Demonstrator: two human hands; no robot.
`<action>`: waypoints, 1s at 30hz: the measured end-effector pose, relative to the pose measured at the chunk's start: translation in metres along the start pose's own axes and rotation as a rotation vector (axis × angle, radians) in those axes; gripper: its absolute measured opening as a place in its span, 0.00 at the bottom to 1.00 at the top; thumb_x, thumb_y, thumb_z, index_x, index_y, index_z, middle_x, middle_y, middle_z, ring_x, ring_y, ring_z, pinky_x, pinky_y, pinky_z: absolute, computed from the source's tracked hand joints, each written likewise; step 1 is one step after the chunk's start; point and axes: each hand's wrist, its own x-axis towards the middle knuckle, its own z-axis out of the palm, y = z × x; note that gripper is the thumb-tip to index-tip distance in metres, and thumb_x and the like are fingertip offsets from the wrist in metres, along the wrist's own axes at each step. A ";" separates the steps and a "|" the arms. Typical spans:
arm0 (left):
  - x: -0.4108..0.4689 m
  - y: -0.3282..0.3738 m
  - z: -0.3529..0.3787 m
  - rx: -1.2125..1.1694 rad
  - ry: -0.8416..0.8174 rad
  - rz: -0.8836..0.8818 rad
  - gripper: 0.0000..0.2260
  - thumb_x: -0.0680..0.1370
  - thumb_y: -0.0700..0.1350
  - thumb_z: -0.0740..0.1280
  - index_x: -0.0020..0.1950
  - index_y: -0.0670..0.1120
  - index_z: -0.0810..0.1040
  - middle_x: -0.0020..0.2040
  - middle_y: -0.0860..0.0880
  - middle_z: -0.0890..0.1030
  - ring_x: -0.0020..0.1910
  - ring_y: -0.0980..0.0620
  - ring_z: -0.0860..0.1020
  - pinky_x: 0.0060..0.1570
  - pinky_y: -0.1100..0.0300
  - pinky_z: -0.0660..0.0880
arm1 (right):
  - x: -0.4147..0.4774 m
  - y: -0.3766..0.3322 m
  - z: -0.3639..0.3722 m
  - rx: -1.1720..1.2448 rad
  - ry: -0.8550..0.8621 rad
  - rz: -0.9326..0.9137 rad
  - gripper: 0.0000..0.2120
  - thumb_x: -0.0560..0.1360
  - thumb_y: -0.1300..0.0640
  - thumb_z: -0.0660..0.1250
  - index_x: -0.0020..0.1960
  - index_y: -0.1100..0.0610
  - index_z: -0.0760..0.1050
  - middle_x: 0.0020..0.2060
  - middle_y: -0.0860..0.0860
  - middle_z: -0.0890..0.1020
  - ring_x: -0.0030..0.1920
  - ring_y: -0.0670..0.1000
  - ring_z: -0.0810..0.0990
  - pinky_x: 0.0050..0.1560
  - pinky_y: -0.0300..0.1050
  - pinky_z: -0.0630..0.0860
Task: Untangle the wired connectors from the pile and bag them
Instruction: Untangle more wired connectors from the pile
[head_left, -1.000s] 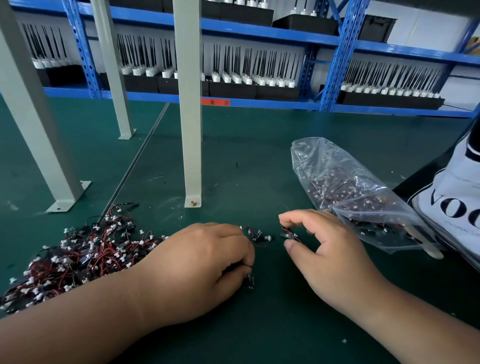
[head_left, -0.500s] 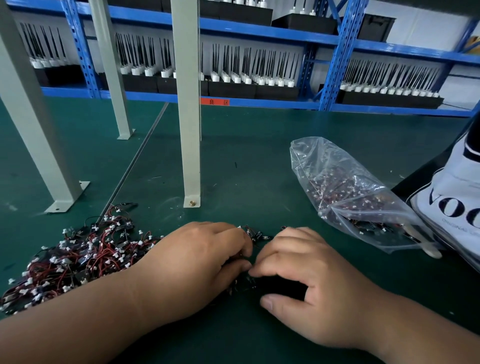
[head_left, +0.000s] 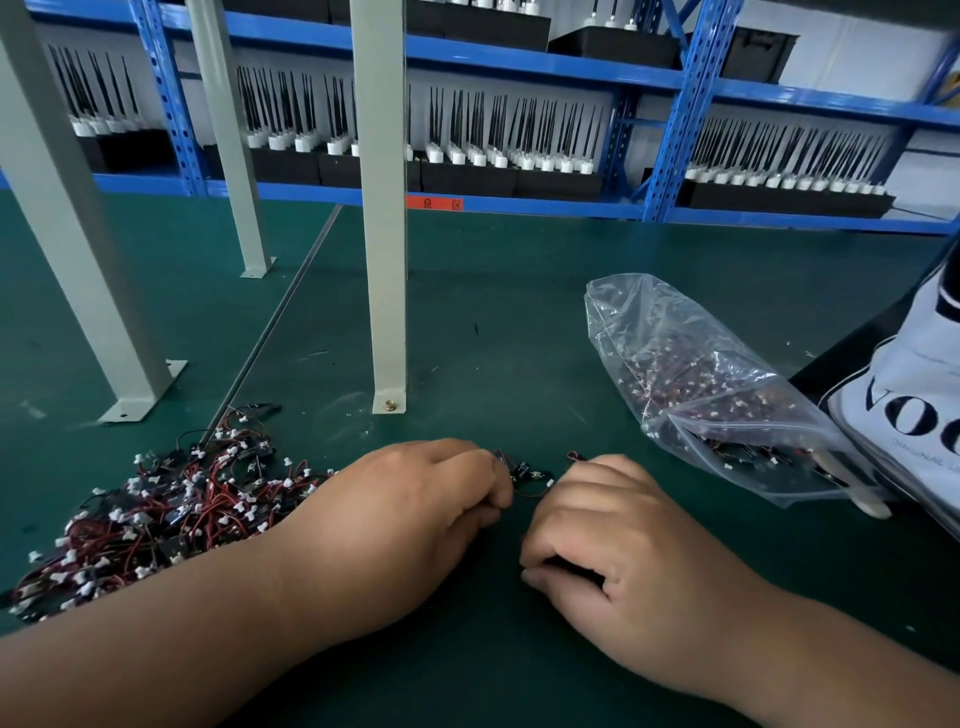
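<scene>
Two curled hands meet over loose wired connectors, seemingly to part them; left hand pinches them; right hand hides its hold.

Grey post bolted to green mat. Behind post: blue rack, antenna trays. Right of post: white printed bag.

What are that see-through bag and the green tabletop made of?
The bag looks like thin clear plastic film: glossy, creased, its contents showing through. The tabletop seems a matte green rubber or vinyl mat, dull with faint scuffs; which one I cannot tell.
</scene>
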 end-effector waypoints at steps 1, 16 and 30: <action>0.000 0.000 0.000 -0.001 0.006 0.003 0.06 0.75 0.41 0.70 0.49 0.50 0.77 0.44 0.57 0.78 0.40 0.56 0.75 0.39 0.59 0.74 | 0.000 -0.001 0.000 -0.005 -0.001 0.011 0.03 0.72 0.55 0.72 0.40 0.49 0.79 0.37 0.42 0.78 0.43 0.47 0.76 0.53 0.50 0.73; -0.001 -0.002 -0.001 0.057 0.001 0.122 0.11 0.71 0.36 0.70 0.50 0.49 0.80 0.47 0.56 0.81 0.45 0.52 0.79 0.45 0.57 0.77 | 0.001 0.003 -0.009 -0.110 -0.055 0.285 0.07 0.66 0.47 0.70 0.44 0.44 0.77 0.42 0.38 0.72 0.48 0.43 0.70 0.57 0.51 0.63; -0.002 -0.009 0.004 0.185 -0.094 -0.083 0.09 0.72 0.56 0.61 0.37 0.52 0.69 0.33 0.56 0.71 0.34 0.56 0.71 0.36 0.60 0.69 | 0.000 0.007 -0.002 -0.248 0.041 0.411 0.10 0.72 0.39 0.64 0.42 0.45 0.76 0.38 0.39 0.73 0.44 0.46 0.72 0.54 0.48 0.62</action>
